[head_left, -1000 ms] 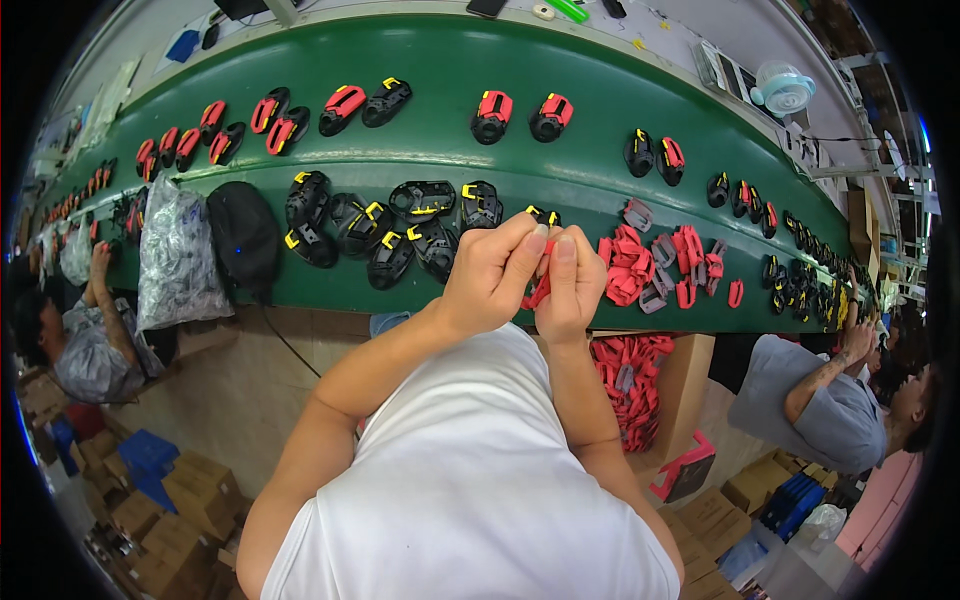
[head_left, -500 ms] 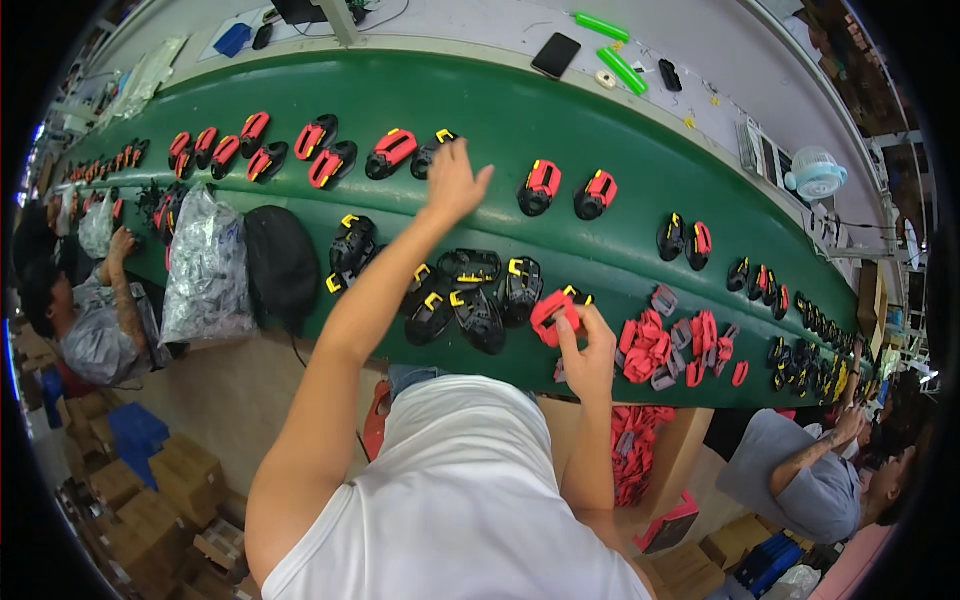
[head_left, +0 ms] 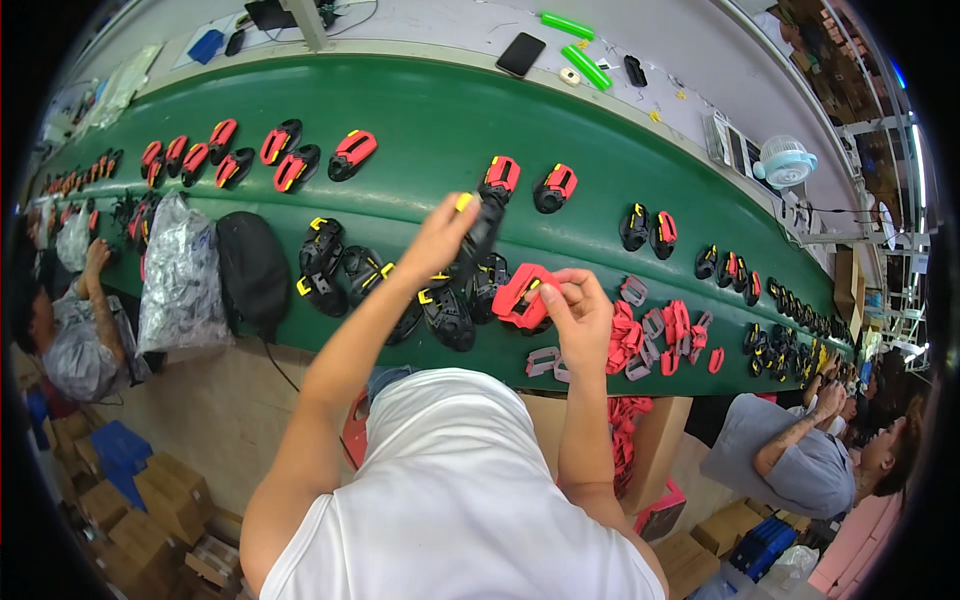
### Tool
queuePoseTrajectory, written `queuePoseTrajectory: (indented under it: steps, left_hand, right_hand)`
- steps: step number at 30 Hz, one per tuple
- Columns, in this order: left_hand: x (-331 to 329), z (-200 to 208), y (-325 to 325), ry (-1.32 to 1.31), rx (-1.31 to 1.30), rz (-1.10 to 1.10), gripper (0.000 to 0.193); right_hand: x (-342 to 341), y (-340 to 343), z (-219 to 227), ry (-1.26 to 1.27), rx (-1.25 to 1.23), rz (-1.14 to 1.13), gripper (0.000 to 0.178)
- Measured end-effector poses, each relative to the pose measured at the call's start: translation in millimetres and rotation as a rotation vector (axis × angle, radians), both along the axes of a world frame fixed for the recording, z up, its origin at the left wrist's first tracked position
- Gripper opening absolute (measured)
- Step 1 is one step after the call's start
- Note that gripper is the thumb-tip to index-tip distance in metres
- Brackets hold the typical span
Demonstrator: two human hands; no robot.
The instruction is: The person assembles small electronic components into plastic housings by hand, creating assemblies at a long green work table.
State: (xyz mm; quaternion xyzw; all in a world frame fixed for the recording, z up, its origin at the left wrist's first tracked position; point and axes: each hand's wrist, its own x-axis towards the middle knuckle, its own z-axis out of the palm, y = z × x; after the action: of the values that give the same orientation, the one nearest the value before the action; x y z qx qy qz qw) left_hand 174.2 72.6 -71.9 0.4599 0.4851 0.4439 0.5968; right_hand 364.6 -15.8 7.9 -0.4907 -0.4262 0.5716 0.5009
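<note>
Half a second ago the left hand (head_left: 437, 240) was stretched open over the belt; now it has drawn back and its fingers are closed around a black housing with a yellow tab (head_left: 478, 228), lifted above the pile of black housings (head_left: 440, 300) just below it. The right hand (head_left: 578, 312) still pinches a red shell (head_left: 522, 297), held just right of the left hand, above the green conveyor belt (head_left: 420, 120).
</note>
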Motion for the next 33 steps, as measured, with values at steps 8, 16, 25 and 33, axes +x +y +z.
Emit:
queuePoseTrajectory:
  steps: [8, 16, 25, 33]
  left_hand:
    - [47, 62, -135, -0.211, -0.046, -0.077, 0.032]
    - [57, 76, -135, -0.052, 0.065, -0.111, 0.063]
    - [94, 92, -154, -0.230, 0.186, -0.089, 0.030]
    - [109, 103, -164, 0.180, 0.590, 0.027, 0.025]
  right_hand:
    - [13, -71, 26, 0.084, 0.060, -0.107, 0.015]
    - [23, -62, 26, 0.031, 0.180, -0.164, 0.013]
    - [51, -77, 23, 0.015, 0.252, -0.274, 0.017]
    - [65, -93, 26, 0.150, 0.150, -0.015, 0.025]
